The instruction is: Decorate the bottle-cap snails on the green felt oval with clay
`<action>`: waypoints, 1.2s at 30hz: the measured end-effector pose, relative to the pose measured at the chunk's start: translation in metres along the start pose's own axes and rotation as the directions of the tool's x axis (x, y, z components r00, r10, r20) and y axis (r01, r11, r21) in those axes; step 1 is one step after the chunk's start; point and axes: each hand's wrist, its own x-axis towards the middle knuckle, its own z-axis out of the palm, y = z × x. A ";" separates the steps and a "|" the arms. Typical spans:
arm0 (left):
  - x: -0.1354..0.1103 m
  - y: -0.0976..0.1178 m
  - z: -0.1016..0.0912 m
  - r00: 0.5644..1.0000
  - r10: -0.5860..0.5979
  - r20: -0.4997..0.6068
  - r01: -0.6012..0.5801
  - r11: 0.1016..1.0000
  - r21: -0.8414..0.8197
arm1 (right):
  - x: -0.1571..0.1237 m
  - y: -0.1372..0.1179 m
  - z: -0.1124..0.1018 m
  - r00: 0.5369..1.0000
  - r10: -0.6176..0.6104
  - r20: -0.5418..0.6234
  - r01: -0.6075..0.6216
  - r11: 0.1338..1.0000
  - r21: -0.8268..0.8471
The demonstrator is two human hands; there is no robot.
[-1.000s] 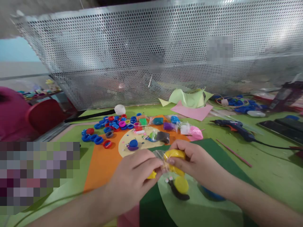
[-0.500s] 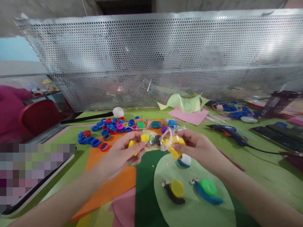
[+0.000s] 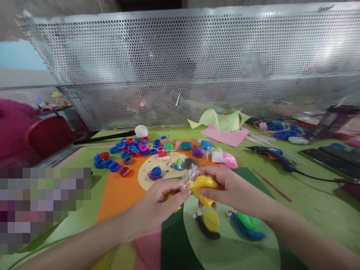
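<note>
Both hands have dropped and drawn together again: the left hand [image 3: 161,200] now meets the right hand [image 3: 225,187] at the yellow clay [image 3: 201,183], a soft lump in a crinkled clear bag [image 3: 192,173], held over the pale green oval sheet [image 3: 239,251]. Right fingers curl round the lump. Left fingertips pinch the bag's edge, and what else they hold is hidden. Just below lie a yellow-shelled snail [image 3: 210,224] and a green-shelled snail [image 3: 247,225]. Farther off lie glossy plastic rings [image 3: 126,150], a blue glue gun [image 3: 270,153] and a perforated metal screen [image 3: 180,45].
</note>
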 end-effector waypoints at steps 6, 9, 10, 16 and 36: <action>-0.002 -0.005 -0.003 0.995 -0.052 0.083 0.070 0.970 -0.233 | 0.000 0.000 -0.006 0.996 -0.015 0.090 0.005 0.994 0.114; -0.002 -0.005 -0.005 0.982 -0.023 0.186 0.095 0.915 -0.392 | 0.001 0.003 -0.015 0.966 -0.070 0.248 0.013 0.975 0.224; -0.003 -0.004 -0.005 0.977 -0.018 0.213 0.099 0.923 -0.373 | 0.001 0.003 -0.017 0.949 -0.100 0.298 0.026 0.970 0.243; -0.004 0.001 0.001 0.962 -0.072 0.265 0.152 0.944 -0.292 | 0.004 0.007 -0.008 0.993 -0.084 0.078 0.080 0.996 0.045; 0.011 -0.023 0.003 0.940 -0.234 0.249 0.342 0.611 -0.714 | 0.021 0.016 -0.029 0.898 0.331 -0.292 -0.098 0.795 0.599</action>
